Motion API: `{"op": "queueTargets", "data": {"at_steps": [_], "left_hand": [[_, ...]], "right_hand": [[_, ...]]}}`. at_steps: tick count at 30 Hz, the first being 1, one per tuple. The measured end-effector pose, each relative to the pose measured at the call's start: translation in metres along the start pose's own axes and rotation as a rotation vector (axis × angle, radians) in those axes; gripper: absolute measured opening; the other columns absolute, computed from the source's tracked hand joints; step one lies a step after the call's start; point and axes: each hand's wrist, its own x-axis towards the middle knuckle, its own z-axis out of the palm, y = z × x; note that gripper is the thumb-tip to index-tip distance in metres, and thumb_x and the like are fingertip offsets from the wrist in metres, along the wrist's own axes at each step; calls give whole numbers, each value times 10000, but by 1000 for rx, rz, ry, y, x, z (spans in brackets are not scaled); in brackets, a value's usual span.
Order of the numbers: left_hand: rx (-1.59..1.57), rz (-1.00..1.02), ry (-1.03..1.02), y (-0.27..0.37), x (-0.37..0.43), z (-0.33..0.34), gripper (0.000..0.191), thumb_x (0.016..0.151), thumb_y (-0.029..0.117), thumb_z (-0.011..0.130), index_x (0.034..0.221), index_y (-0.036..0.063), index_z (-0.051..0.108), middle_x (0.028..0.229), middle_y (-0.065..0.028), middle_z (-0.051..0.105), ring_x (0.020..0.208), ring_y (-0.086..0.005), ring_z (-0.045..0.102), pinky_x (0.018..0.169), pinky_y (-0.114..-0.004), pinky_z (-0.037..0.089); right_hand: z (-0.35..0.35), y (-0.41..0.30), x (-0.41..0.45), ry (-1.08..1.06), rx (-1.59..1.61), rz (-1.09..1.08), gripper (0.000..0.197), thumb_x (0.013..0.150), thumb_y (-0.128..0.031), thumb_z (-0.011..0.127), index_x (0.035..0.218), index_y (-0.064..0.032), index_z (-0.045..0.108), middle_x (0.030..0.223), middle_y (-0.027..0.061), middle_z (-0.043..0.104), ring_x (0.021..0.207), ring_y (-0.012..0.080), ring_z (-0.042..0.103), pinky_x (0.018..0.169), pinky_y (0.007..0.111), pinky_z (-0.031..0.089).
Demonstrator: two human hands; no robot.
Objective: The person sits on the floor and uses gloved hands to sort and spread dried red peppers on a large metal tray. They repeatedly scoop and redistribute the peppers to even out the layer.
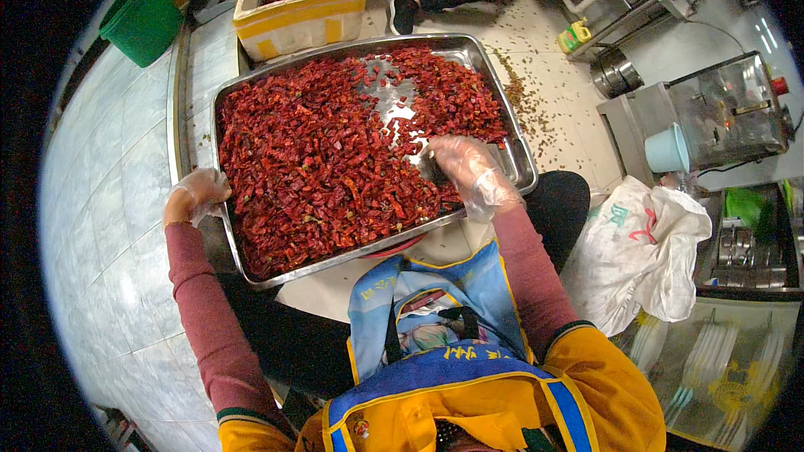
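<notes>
A wide rectangular stainless steel tray [384,245] lies tilted in front of me, above my lap. Cut dried red chili peppers [314,163] cover most of it, heaped thickest on the left. A strip of bare shiny metal runs between that heap and a smaller pile of peppers [455,97] at the right. My left hand [200,193], in a clear plastic glove, grips the tray's left rim. My right hand [468,166], gloved the same way, is inside the tray near its right front corner. Its fingers point down at the peppers, and the fingertips are partly hidden.
Beyond the tray stands a foam box [301,22] holding a round container of peppers. Another person's leg and shoe [403,14] are behind it. Seeds [527,100] litter the floor. A white woven sack [641,251] lies right; a green bin [143,19] stands far left.
</notes>
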Motion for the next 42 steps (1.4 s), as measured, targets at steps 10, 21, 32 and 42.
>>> {"op": "queueTargets", "data": {"at_steps": [10,21,32,42], "left_hand": [[336,-82,-79,65,-5,-1,307,849,255,669,936,-37,636,881,-189,668,724,-291,672,649,-416,539],[1341,549,-295,2,24,-5,138,817,200,692,929,121,681,997,-109,640,975,-297,629,811,-386,549],[312,-114,-79,91,-16,-1,276,829,176,665,901,-86,619,826,-187,676,669,-274,690,603,-383,578],[293,-38,-165,26,15,4,216,842,126,637,914,-77,618,835,-183,671,672,-269,686,587,-378,578]], "right_hand": [[20,10,28,69,-17,-153,266,875,-162,641,1115,-51,667,1051,127,690,972,294,654,884,376,510],[62,-41,59,275,-343,-488,298,898,-170,527,1142,-46,645,1012,184,665,940,347,640,869,411,504],[-45,39,19,276,-540,73,284,881,-63,562,1139,-81,680,1040,120,713,999,237,668,904,358,511],[-19,11,10,91,-162,109,371,903,-221,613,1236,-60,629,1109,84,674,1041,175,620,909,334,482]]}}
